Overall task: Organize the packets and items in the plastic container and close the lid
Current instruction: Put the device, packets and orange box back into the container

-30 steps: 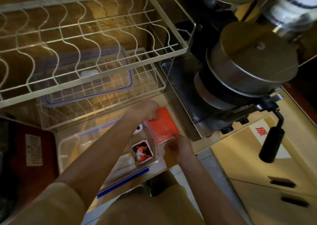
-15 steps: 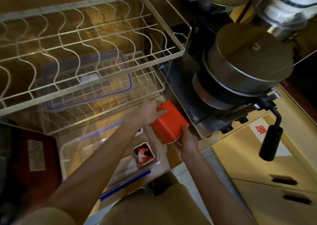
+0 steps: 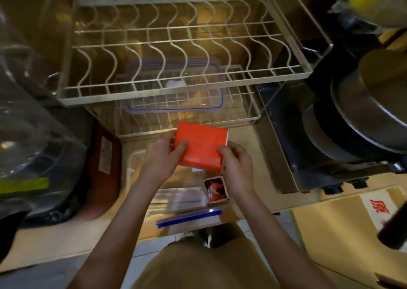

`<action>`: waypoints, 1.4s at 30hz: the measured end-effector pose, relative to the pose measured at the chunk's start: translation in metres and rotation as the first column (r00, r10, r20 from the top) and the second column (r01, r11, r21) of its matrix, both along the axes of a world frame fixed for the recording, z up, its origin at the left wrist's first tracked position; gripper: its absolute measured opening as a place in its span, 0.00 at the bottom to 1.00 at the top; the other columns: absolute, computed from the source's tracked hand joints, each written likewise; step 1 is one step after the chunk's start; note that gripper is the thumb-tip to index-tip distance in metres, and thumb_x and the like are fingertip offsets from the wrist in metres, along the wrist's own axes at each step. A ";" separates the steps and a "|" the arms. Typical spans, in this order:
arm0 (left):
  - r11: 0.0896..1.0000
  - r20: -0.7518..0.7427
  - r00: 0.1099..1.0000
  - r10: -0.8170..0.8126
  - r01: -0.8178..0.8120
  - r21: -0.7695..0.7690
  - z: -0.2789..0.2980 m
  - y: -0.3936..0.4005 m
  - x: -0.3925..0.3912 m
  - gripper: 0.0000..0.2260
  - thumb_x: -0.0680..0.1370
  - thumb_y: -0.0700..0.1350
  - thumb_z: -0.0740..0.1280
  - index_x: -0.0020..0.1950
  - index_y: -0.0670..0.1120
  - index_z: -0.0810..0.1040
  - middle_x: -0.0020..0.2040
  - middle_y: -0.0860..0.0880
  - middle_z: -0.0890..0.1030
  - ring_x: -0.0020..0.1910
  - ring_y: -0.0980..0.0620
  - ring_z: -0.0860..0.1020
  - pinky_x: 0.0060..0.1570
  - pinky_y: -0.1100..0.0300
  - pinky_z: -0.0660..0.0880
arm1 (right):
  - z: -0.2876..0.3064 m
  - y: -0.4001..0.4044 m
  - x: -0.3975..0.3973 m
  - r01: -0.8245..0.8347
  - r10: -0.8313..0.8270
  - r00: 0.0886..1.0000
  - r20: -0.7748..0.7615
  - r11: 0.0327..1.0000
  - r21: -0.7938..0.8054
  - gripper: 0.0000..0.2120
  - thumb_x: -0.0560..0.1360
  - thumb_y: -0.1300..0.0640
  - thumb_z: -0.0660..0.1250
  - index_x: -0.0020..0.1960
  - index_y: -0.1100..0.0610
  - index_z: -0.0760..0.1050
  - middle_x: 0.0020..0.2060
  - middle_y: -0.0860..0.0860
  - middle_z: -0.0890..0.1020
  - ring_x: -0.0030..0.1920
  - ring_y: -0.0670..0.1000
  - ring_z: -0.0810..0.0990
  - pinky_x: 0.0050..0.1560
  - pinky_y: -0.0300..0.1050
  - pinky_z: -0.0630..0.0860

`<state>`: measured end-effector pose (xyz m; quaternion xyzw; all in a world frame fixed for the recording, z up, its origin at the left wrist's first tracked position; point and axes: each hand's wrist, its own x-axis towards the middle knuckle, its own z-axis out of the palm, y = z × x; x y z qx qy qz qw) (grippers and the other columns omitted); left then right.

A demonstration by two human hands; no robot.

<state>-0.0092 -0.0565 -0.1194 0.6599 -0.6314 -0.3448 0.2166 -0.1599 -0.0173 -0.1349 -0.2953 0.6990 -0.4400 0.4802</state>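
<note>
An orange-red box point(image 3: 201, 149) is held flat above the clear plastic container point(image 3: 134, 163), which sits open on the counter. My left hand point(image 3: 164, 156) grips the box's left edge and my right hand point(image 3: 236, 164) grips its right lower corner. Inside the container lie clear packets point(image 3: 182, 199) and a small red-and-black packet point(image 3: 216, 189) at its right end. A zip bag with a blue strip point(image 3: 189, 217) lies along the container's near side. The clear lid with a blue seal point(image 3: 176, 90) rests on the lower shelf of the wire rack.
A two-tier white wire dish rack point(image 3: 176, 73) stands behind the container. A stove with steel pots point(image 3: 352, 121) is on the right, a large clear water bottle point(image 3: 33, 134) and a dark red object point(image 3: 105, 163) on the left. Cardboard boxes point(image 3: 352, 233) stand lower right.
The orange-red box has been lifted from the container's right end and brought to the middle, now held level in both hands. The view has shifted to the left.
</note>
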 end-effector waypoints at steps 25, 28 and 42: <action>0.970 0.161 0.987 0.017 -0.056 0.236 -0.074 0.069 0.042 0.30 0.79 0.37 0.57 0.75 0.44 0.42 0.76 0.38 0.41 0.74 0.39 0.56 0.69 0.51 0.64 | -0.062 0.017 0.061 -0.541 0.546 0.801 -0.243 0.836 0.093 0.18 0.77 0.65 0.61 0.66 0.57 0.69 0.58 0.54 0.79 0.53 0.46 0.76 0.54 0.40 0.75; 0.977 0.202 0.978 -0.051 0.006 0.214 -0.080 0.074 0.047 0.34 0.77 0.35 0.59 0.75 0.47 0.42 0.76 0.40 0.38 0.75 0.41 0.54 0.69 0.53 0.64 | -0.062 0.019 0.060 -0.553 0.562 0.779 -0.279 0.825 0.117 0.19 0.75 0.64 0.64 0.65 0.56 0.69 0.56 0.54 0.80 0.53 0.50 0.79 0.54 0.42 0.76; 0.999 0.292 0.956 -0.006 0.016 -0.030 -0.092 0.084 0.044 0.26 0.71 0.29 0.66 0.68 0.37 0.67 0.71 0.35 0.66 0.71 0.37 0.64 0.67 0.43 0.69 | -0.070 0.026 0.062 -0.607 0.562 0.568 -0.601 0.779 0.154 0.16 0.78 0.61 0.60 0.65 0.57 0.72 0.59 0.54 0.76 0.53 0.52 0.79 0.53 0.41 0.74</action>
